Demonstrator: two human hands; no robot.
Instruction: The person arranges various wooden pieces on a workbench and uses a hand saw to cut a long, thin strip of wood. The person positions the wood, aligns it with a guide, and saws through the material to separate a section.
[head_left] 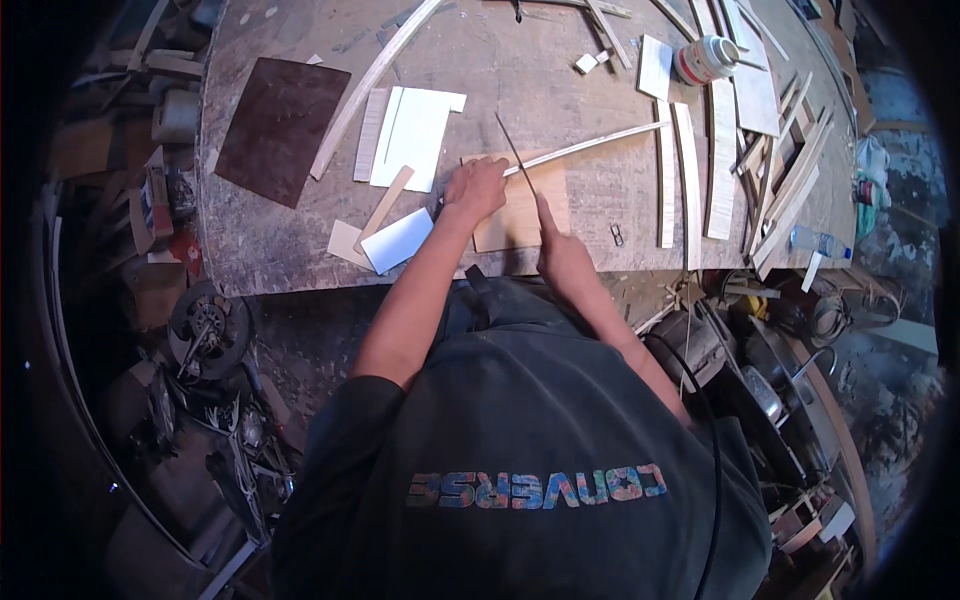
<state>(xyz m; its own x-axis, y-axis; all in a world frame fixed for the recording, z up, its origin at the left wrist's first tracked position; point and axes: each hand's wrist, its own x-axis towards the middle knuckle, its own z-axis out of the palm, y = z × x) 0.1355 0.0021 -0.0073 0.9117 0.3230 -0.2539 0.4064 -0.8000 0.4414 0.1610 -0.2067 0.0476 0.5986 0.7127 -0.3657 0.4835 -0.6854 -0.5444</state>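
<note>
My left hand [478, 188] is closed round the near end of a thin pale wood strip [590, 146], pressing it onto a square tan board [515, 215]. From there the strip runs off to the right and away from me. In my right hand [565, 262] is a long, narrow dark blade [511, 140]; whether it is a saw or a knife I cannot tell. It lies across the strip just right of my left fingers, its tip pointing away. My right fingers are wrapped round its near end, and the grip itself is mostly hidden.
On the workbench [600, 225] to the left lie a dark brown panel [283, 130], white sheets [412, 135] and a white piece [397, 240]. Wood slats [687, 185], a small metal piece [617, 235], a jar [705, 62] and a plastic bottle [820, 243] are at right.
</note>
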